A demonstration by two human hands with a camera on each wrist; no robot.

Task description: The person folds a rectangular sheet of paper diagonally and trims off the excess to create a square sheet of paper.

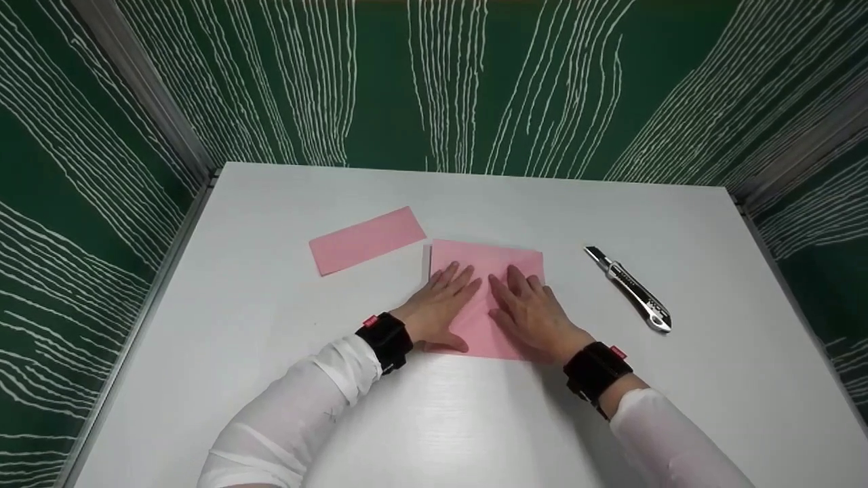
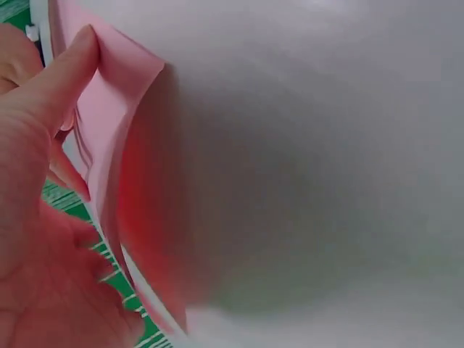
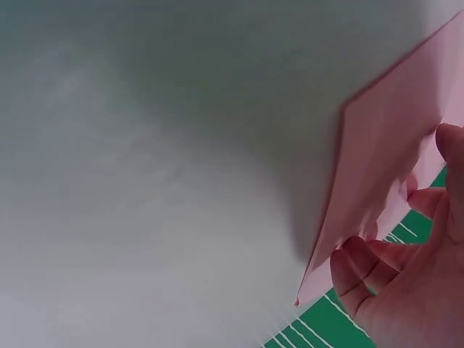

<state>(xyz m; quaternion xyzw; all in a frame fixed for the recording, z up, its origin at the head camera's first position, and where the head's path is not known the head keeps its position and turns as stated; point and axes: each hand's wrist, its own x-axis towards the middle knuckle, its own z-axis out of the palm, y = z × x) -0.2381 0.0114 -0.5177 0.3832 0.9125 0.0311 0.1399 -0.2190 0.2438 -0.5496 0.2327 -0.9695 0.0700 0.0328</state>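
A pink sheet of paper [image 1: 478, 332] lies on the white table in the middle of the head view. On its left half rests my left hand [image 1: 434, 308], fingers extended and slightly spread, with the thumb near the sheet's front edge. My right hand [image 1: 536, 315] touches the right half with slightly bent fingertips. Both wrist views show the fingers against the pink surface, and neither hand grips anything. A thin grey strip [image 1: 426, 264] shows along the sheet's left edge; what it belongs to is hidden.
A smaller pink paper rectangle [image 1: 368, 241] lies at the back left of the white table [image 1: 237, 305]. To the right is a black and silver utility knife [image 1: 630, 288]. Green walls with white lines [image 1: 386, 81] border the table's back and sides.
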